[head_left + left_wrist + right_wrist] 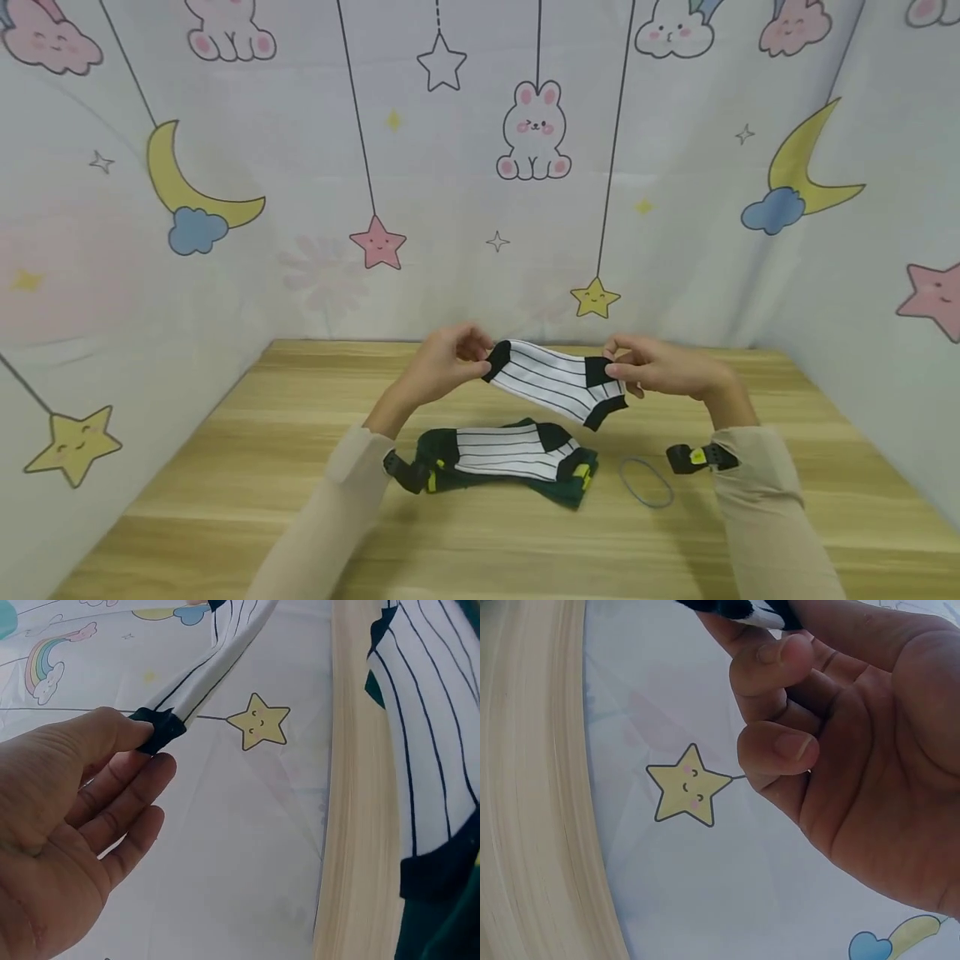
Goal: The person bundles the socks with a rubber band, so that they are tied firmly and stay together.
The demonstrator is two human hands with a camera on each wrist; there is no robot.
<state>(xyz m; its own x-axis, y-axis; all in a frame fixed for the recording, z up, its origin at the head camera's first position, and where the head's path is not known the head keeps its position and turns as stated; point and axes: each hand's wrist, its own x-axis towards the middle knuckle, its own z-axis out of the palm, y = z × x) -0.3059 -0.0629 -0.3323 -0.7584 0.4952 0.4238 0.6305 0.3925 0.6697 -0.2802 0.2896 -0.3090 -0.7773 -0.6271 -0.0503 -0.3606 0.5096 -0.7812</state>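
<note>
A white ankle sock [551, 377] with dark stripes and black toe, heel and cuff is stretched between both hands, above the table. My left hand [448, 362] pinches its black toe between thumb and fingers; the left wrist view shows the thumb pressing on that toe [159, 729]. At the heel end, my right hand [663, 367] pinches the sock near the black heel patch. Below lies a matching striped sock [498, 452], flat on top of dark green socks [558, 490] with yellow marks. In the right wrist view only a black-and-white bit of the held sock [739, 609] shows.
A thin grey-blue elastic loop [647, 483] lies on the wooden table [225, 500], right of the sock pile. A white curtain [465, 292] printed with stars, moons and rabbits hangs behind the table and along both sides.
</note>
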